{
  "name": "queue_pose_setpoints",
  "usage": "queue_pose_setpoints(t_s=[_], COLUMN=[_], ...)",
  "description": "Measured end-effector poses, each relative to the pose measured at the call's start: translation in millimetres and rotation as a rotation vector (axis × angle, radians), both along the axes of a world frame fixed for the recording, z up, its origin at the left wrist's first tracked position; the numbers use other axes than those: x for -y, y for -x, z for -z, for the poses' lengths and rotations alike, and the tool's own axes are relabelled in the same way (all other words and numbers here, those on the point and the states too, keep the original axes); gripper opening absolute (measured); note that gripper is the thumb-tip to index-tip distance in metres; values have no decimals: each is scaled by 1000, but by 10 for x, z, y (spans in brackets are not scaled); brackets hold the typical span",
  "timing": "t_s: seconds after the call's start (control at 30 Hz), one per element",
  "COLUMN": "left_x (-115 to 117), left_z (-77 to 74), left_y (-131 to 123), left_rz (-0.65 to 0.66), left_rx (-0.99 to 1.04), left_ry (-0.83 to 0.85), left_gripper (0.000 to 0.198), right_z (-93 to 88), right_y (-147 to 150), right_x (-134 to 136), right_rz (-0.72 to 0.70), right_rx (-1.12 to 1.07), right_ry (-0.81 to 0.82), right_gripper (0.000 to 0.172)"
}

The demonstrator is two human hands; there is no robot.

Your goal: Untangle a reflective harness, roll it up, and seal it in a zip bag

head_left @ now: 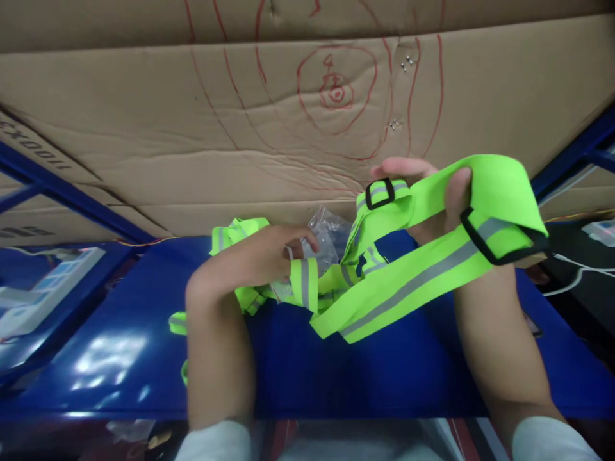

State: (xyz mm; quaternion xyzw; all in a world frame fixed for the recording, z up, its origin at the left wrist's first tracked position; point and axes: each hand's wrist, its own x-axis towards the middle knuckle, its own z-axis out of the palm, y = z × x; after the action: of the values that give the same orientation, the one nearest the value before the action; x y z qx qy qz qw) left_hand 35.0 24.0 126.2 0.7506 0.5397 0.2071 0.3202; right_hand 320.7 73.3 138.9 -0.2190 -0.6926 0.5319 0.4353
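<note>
A neon yellow-green reflective harness [423,288], made of elastic straps with grey stripes and black buckles, stretches between my hands above the blue tabletop. My right hand [454,198] is raised on the right and closed on it, with a wide strap looped past the thumb and a buckle near the wrist. Lower and to the left, my left hand [291,246] has its fingers curled over another part of the straps; its fingertips are partly hidden. Just past the left fingers lies a clear plastic bag [331,234]. More bunched straps [240,230] show behind my left forearm.
The blue table [365,378] backs onto a cardboard wall [168,121] with red-drawn rings. Blue metal posts [81,198] flank it. A white power strip [52,288] stands at the left, and white cables [576,275] run at the right.
</note>
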Motion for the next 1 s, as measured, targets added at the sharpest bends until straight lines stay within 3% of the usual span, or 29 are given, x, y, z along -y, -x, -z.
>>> queue_pose_setpoints(t_s=[0.07,0.17,0.23,0.3,0.43,0.5,0.6,0.73,0.83,1.0], left_x=[4,-4,-21,-47,-83,-60,21,98,92,60], left_z=[3,22,37,47,50,43,22,2,3,-32], left_y=[-60,-134,-164,-188,-298,-397,-552,-632,-593,-512], left_rz=[30,155,331,393,102,108,185,149,144,72], left_rx=[-67,-3,71,108,196,256,285,432,597,850], left_ry=[145,279,306,227,-226,-329,-339,-320,-244,-70], left_gripper=[40,43,42,36,33,42,33,19,19,25], right_z=[-7,-20,-22,-11,24,36,41,36,18,-41], right_y=[15,16,29,65,162,190,183,89,-20,-185], right_x=[-14,-52,-70,-64,10,46,65,50,42,39], right_rz=[-72,-55,-15,-7,-59,-88,-141,-101,-19,52], right_rx=[-203,-307,-362,-413,-438,-402,-371,-348,-174,138], right_ry=[103,216,260,296,359,364,368,320,189,-64], right_gripper=[45,40,38,35,39,41,40,31,25,30])
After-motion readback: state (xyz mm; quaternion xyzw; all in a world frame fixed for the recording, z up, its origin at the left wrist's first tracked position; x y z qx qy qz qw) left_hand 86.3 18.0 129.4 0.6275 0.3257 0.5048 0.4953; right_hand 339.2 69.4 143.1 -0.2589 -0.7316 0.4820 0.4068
